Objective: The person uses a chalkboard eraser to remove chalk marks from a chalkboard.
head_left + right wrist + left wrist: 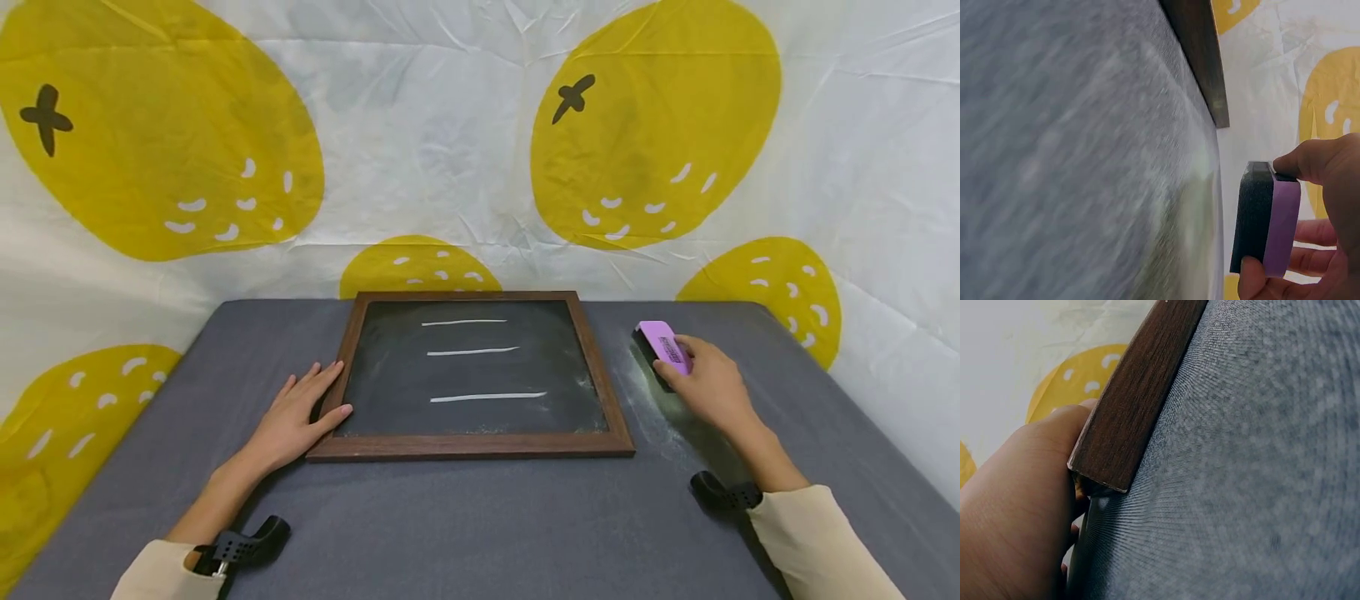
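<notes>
Pinching eraser (658, 337) by its sides in right hand (708, 385), with black pad (1252, 219) turned toward table (480, 525). Held to the right of chalkboard (397, 379), apart from its wooden frame (468, 447). Looks lifted off the cloth in the right wrist view; hard to be sure of the gap from that angle. Judged as at the eraser-in-hand step, not yet wiping, with three chalk lines (487, 397) running whole across chalkboard. Likely calls next for bringing eraser over level, setting black pad flat on a line, pressing evenly. Steadying left side of frame with left hand (294, 422), laid on the edge, fingers extended, not clenched. Also note whitish smear (647, 412) on table beside eraser, printed curtain (450, 150) behind.
</notes>
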Available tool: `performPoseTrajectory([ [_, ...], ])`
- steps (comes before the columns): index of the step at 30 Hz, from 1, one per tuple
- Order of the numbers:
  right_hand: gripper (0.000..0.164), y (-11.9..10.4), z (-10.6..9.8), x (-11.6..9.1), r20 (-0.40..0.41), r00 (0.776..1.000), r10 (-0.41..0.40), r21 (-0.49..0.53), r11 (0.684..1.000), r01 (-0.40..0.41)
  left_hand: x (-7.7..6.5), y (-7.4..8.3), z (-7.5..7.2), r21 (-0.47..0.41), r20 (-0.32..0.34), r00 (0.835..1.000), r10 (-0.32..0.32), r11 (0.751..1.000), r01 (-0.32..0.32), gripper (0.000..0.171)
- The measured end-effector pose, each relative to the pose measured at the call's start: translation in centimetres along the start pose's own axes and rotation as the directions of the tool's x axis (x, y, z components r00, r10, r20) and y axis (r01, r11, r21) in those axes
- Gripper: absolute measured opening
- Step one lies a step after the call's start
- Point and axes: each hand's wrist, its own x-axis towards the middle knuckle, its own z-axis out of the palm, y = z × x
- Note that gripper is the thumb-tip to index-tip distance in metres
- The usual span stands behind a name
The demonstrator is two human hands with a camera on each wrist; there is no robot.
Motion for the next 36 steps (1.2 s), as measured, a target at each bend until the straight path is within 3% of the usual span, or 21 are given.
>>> performPoseTrajectory([
  [9,0.061,-4.6,0.8,3.3,0.078,0.991,-0.111,0.069,0.992,0.106,-0.8,-0.4,0.1,-0.002,-0.001,1.0,-0.012,1.0,0.012,0.072],
  [19,0.058,-8.8,3.6,7.1,0.164,0.968,-0.192,0.055,0.981,0.186,-0.6,-0.4,0.3,0.003,0.01,1.0,-0.011,1.0,0.011,0.072],
  [26,0.059,-10.3,4.9,9.0,0.222,0.949,-0.224,0.07,0.975,0.213,-0.4,-0.4,0.0,0.015,0.0,1.0,-0.009,1.0,0.009,0.072],
  [36,0.06,-10.4,5.2,9.4,0.258,0.945,-0.201,0.049,0.979,0.195,0.1,0.1,-0.1,0.029,0.005,1.0,-0.01,1.0,0.01,0.073],
])
